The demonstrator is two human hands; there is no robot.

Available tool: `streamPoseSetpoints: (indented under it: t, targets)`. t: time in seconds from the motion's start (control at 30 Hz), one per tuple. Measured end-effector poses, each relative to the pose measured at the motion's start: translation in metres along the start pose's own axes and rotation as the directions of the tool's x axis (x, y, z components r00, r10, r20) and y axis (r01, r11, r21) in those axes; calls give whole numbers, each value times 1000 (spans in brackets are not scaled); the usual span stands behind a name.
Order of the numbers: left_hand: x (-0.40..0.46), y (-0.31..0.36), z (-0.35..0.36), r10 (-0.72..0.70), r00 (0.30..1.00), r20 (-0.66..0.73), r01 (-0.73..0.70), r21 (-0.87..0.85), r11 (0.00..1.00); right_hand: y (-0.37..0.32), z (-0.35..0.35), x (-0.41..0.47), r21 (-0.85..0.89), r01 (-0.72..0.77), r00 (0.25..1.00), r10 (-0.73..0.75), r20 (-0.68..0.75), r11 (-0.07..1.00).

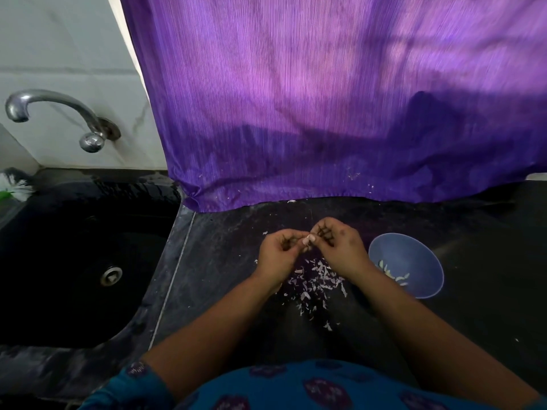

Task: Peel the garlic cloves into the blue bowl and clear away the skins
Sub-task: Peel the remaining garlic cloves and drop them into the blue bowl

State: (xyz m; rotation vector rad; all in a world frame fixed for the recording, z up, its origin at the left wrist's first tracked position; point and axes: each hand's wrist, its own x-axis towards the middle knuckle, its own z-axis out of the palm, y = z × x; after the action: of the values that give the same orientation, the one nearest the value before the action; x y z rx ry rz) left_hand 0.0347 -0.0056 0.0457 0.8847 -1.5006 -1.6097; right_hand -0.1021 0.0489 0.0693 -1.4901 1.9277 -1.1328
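— What's the surface like from your feed?

— I see a dark stone counter [473, 232], dusty, with a black sink [83, 261] set into its left end and a tap [56, 113] on the pale tiled wall [59, 54] above it. A purple curtain [325, 99] hangs along the counter's back edge, its hem lying on the stone.

— And the hands?

— Both are raised together over the counter's middle. The left hand [278, 253] and right hand [340, 247] have fingers curled, pinching one pale clove [308, 240] between them. Under them lies a heap of skins [313, 282], scattered towards the front edge. The bowl [414, 250] stands just right of the right hand, touching nothing I can see, with peeled cloves [395, 275] in it.

— Anything you can't make out?

— The right forearm covers part of the bowl's near-left rim. How much skin is on the held clove, I cannot tell. A white and green thing [14, 184] at the sink's far left corner is cut off by the frame edge.
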Motion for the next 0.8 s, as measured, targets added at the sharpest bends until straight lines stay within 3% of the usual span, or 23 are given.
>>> streamPoseSetpoints:
  t: [0.27, 0.47, 0.8]
  targets:
    - [0, -2, -1, 58, 998, -2, -57, 67, 996, -2, 2, 0, -105, 67, 998, -67, 3, 992]
    - [2, 2, -2, 74, 997, -12, -74, 54, 996, 0, 1, 1, -45, 33, 997, -36, -66, 998]
    - [3, 7, -1, 87, 996, 4, -87, 87, 992, -5, -7, 8, -114, 85, 996, -82, 26, 990]
